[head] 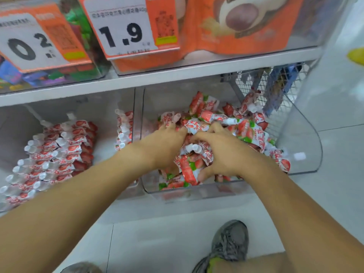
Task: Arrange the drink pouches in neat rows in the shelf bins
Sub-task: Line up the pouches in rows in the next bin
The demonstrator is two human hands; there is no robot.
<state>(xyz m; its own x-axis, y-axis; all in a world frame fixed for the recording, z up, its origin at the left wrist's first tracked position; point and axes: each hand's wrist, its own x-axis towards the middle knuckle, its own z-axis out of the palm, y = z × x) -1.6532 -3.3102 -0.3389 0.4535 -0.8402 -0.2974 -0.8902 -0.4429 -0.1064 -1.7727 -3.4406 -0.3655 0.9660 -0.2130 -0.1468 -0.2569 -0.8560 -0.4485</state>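
Observation:
Red, white and green drink pouches (246, 131) with white caps lie in a jumbled heap in the clear right bin (307, 146). Both hands are down in that heap. My left hand (163, 144) presses into the pile at its left side, fingers curled among the pouches. My right hand (222, 150) is cupped over a cluster of pouches (195, 154) in the middle, thumb underneath near the bin's front. In the clear left bin (126, 194), more pouches (55, 154) lie in overlapping rows, caps pointing left. A short stack (124, 131) stands against the divider.
A white shelf board (177, 73) runs above the bins, carrying clear boxes with orange price tags (122, 28). A wire mesh panel (262, 83) closes the back right. My grey shoes (230, 241) stand on the white tiled floor below.

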